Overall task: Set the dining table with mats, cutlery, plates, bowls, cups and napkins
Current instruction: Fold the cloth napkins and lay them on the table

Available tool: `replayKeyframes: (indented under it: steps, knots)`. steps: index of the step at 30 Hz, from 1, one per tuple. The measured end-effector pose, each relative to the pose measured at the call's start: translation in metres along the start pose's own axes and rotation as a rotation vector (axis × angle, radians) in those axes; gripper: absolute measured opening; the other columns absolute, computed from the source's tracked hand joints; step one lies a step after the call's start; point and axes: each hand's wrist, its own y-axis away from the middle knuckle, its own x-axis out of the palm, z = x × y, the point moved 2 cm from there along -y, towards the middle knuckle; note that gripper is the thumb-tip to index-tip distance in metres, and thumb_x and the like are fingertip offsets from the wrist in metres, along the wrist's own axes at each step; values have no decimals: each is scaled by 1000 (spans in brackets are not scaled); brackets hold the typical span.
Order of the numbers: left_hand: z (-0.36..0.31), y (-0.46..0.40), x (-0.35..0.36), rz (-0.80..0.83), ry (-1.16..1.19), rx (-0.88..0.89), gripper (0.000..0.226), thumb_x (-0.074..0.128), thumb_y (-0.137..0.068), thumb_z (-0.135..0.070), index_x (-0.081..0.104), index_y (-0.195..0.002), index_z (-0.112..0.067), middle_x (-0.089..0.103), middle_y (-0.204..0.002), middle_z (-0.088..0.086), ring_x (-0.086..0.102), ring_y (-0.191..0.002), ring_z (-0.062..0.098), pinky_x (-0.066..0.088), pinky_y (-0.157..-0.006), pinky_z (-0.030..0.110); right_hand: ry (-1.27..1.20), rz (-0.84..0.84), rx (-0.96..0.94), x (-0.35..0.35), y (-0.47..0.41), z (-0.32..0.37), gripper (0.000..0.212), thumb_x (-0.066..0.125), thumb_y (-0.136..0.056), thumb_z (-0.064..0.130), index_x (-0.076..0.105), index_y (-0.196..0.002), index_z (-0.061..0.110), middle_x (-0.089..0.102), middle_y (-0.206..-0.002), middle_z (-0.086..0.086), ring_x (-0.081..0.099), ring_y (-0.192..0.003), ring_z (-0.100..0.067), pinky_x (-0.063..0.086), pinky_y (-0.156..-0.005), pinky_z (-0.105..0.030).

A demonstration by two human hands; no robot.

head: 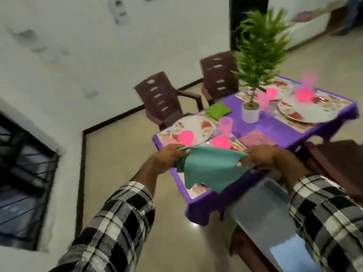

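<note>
On the purple-clothed table [261, 126] places look laid; left hand [169, 158] and right hand [261, 157] each pinch the teal napkin [210, 167] taut, probably for folding.

I see a teal napkin [208, 165] stretched in the air, drooping in folds above the near corner of the purple-clothed table [275, 130].

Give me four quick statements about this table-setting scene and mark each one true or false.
1. Both hands hold the teal napkin. True: left hand, right hand.
2. The potted plant stands on the floor. False: it stands on the purple tablecloth.
3. A green napkin lies folded on the table. True.
4. The bowls are blue. False: each pink bowl in view is pink.
</note>
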Motion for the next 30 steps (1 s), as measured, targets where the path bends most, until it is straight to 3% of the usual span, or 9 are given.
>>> replayKeyframes:
  steps: [3,6,8,12,16,21,25,28,30]
  knots:
    - [-17,66,-70,-147,206,43,35,71,-98,-35,75,-118,-6,78,-103,9,72,-88,23,60,-70,35,-538,42,-227,42,-7,91,21,60,-99,3,79,-108,3,80,-105,-16,79,-85,-23,65,-70,-34]
    - [-31,120,-132,-361,425,86,40,60,-106,-45,76,-122,-12,79,-111,8,74,-98,26,60,-78,40,-922,135,-391,115,-24,174,43,51,-104,40,81,-114,11,79,-115,-12,77,-103,-22,65,-81,-38]
    - [-27,156,-173,-496,502,79,47,58,-106,-51,75,-127,-13,78,-122,8,74,-112,28,60,-86,41,-866,178,-380,179,-44,207,53,54,-93,52,83,-113,13,77,-120,-14,76,-108,-25,65,-83,-42]
    - [-2,236,-257,-552,443,-23,60,76,-91,-58,78,-121,-6,79,-120,13,75,-110,32,60,-97,46,-597,283,-381,287,-74,260,66,93,-74,38,74,-125,0,70,-129,-25,74,-110,-32,62,-90,-40]
    - [15,305,-326,-468,415,-1,80,103,-61,-23,68,-129,-2,73,-119,17,74,-95,30,63,-87,42,-637,157,-453,324,-83,332,49,79,-85,28,68,-126,2,77,-106,-17,77,-88,-26,65,-82,-37]
    - [-6,333,-393,-679,549,341,86,90,-70,-4,52,-145,-18,64,-127,18,70,-99,31,63,-80,43,-700,104,-423,330,-91,398,38,76,-93,44,76,-108,8,76,-114,-17,71,-104,-32,54,-105,-48]
    - [1,324,-411,-865,110,34,71,83,-94,-18,42,-151,-20,55,-137,13,62,-115,32,57,-81,44,-521,126,-459,339,-105,434,32,78,-91,33,75,-101,3,74,-109,-22,74,-89,-33,55,-98,-48]
    - [1,314,-433,-917,235,51,73,85,-91,-23,47,-152,-12,64,-138,15,67,-115,32,59,-94,46,-463,127,-486,336,-124,459,47,86,-82,30,73,-115,-1,73,-119,-27,72,-106,-41,50,-110,-58]
    - [-23,315,-449,-938,447,231,63,84,-92,-21,54,-148,-14,76,-115,16,75,-93,27,64,-81,42,-480,104,-533,327,-135,483,47,85,-84,28,74,-118,-2,76,-118,-22,72,-109,-40,48,-111,-61]
